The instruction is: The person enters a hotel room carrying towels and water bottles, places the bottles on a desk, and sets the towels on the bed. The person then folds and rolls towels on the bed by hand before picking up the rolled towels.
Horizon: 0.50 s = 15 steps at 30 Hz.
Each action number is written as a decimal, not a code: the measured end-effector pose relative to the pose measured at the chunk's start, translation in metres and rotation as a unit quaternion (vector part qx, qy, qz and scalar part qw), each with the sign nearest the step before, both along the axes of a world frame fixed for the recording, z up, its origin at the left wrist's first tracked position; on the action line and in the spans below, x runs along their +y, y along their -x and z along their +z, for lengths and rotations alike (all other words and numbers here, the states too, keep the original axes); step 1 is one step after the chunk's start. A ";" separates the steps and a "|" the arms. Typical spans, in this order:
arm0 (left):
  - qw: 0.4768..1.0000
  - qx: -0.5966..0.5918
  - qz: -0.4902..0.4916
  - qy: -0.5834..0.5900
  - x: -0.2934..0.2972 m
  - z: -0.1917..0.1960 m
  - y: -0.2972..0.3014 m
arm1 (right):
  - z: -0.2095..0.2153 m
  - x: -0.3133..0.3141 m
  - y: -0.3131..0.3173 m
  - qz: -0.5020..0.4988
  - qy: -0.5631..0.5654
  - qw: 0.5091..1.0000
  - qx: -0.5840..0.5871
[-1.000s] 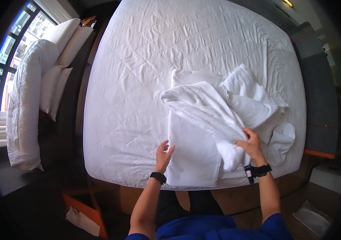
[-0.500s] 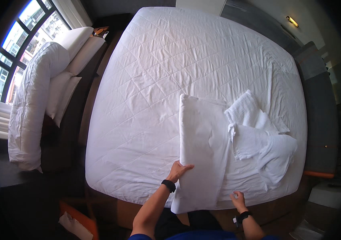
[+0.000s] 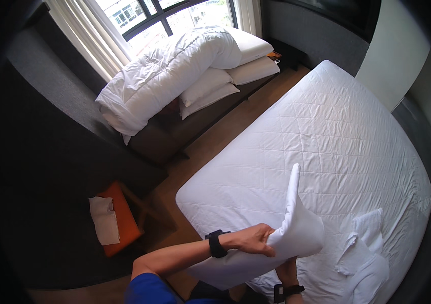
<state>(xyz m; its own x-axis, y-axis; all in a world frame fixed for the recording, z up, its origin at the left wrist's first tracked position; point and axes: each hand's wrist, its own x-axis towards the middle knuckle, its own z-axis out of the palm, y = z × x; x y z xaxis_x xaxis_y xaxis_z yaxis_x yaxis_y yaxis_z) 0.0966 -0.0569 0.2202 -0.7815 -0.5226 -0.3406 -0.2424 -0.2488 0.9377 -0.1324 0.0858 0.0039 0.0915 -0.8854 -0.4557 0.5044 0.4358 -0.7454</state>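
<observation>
A folded white sheet (image 3: 301,230) is lifted above the near edge of the bed, one end curling upward. My left hand (image 3: 256,239) is closed on its near side, thumb lying over the cloth. Under the sheet's lower edge is my right hand (image 3: 288,272); the cloth hides its fingers, so its grip does not show. White towels (image 3: 364,253) lie crumpled on the mattress, to the right of my hands. The bed (image 3: 337,126) has a white quilted, wrinkled cover.
A bulky white duvet (image 3: 167,76) and several white pillows (image 3: 208,86) rest on a dark bench (image 3: 159,147) by the window. At left stands an orange-seated stool (image 3: 124,218) with a pale cloth (image 3: 104,220) on it. Wooden floor (image 3: 215,142) runs between bench and bed.
The folded sheet has come up off the bed in my left hand. My right hand has moved in beneath it. The view has turned left, toward the window and stool.
</observation>
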 end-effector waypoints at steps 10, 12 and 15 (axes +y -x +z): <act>0.797 -0.129 0.467 0.360 -0.129 0.218 -0.365 | 0.256 -0.342 -0.302 0.112 0.228 0.966 -0.052; 0.688 -0.174 0.619 0.336 -0.159 0.193 -0.438 | 0.238 -0.322 -0.329 0.190 0.253 0.949 0.001; 0.478 -0.390 0.718 0.322 -0.174 0.128 -0.531 | 0.123 -0.256 -0.323 0.274 0.205 0.929 0.140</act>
